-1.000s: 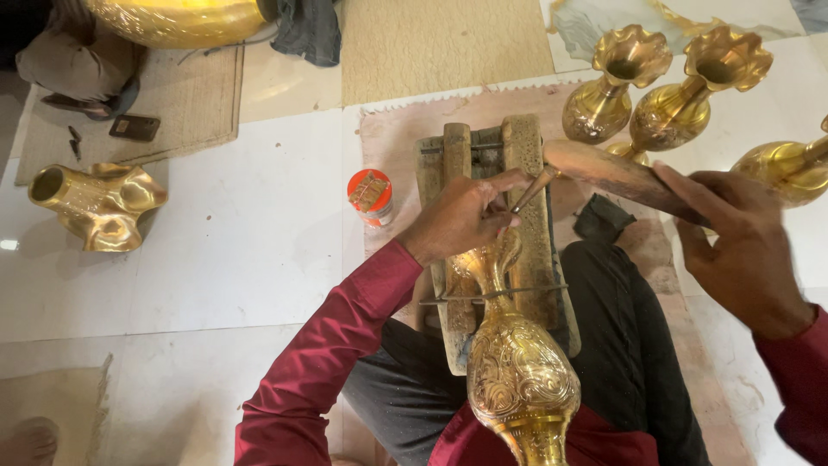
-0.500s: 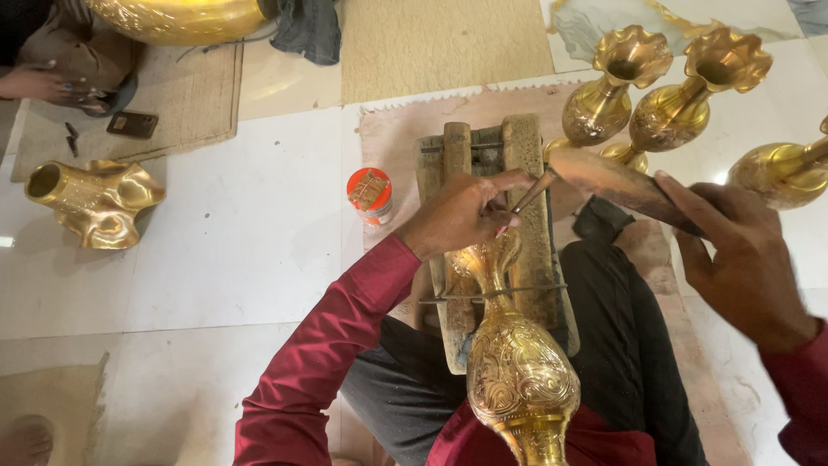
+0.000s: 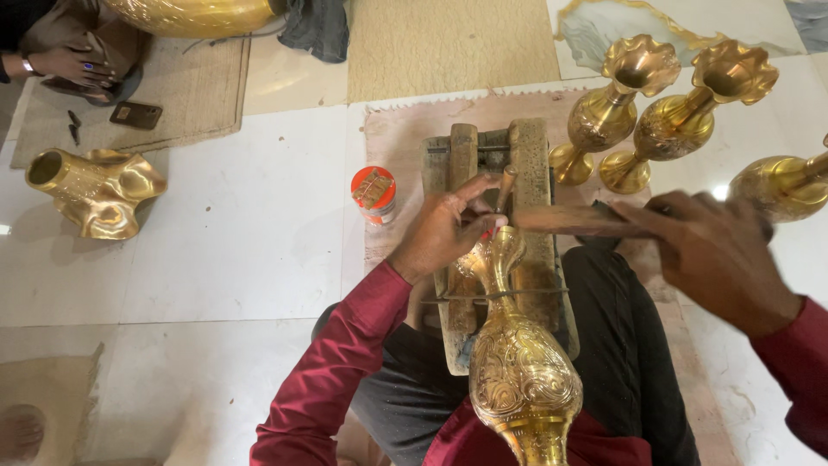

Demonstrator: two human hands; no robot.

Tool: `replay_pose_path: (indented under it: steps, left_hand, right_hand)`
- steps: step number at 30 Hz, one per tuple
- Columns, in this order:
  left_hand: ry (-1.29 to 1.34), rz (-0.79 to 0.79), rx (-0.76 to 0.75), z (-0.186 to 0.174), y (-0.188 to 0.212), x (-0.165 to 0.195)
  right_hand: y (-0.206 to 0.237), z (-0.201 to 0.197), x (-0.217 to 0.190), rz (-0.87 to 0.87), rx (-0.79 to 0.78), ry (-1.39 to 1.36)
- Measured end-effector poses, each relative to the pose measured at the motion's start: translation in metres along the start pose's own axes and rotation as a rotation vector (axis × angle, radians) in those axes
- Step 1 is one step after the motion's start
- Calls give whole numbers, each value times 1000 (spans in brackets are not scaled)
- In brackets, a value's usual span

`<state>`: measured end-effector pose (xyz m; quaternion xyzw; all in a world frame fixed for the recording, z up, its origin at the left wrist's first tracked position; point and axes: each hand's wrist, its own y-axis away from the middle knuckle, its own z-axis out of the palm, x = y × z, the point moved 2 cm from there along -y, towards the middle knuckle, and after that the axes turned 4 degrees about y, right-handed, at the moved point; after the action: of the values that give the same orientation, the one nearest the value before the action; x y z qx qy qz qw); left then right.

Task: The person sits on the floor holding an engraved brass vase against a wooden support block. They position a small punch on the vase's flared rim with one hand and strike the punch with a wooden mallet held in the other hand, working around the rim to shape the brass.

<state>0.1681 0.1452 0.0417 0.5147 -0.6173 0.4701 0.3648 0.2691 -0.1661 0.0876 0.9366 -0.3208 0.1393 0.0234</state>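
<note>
Two hands work: your left hand [image 3: 444, 229] pinches a chisel [image 3: 503, 192] upright on the vase [image 3: 517, 362] neck (vase lies near-to-far), while your right hand [image 3: 716, 250] grips a mallet [image 3: 578, 220] just right.

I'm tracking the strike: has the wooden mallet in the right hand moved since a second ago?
Yes. The wooden mallet has swung down and left, its tip now over the wooden block.

A small round orange-lidded container [image 3: 373, 192] stands on the mat's left edge.
</note>
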Motion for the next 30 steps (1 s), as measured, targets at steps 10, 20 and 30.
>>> replay_pose_path:
  steps: [10, 20, 30]
  left_hand:
    - [19, -68, 61, 3, 2, 12]
    - [-88, -20, 31, -1, 0, 10]
    - [-115, 34, -15, -3, -5, 5]
  right_hand:
    - [-33, -46, 20, 70, 149, -659]
    - [-37, -38, 9, 43, 318, -756]
    - [-31, -22, 12, 241, 161, -1173]
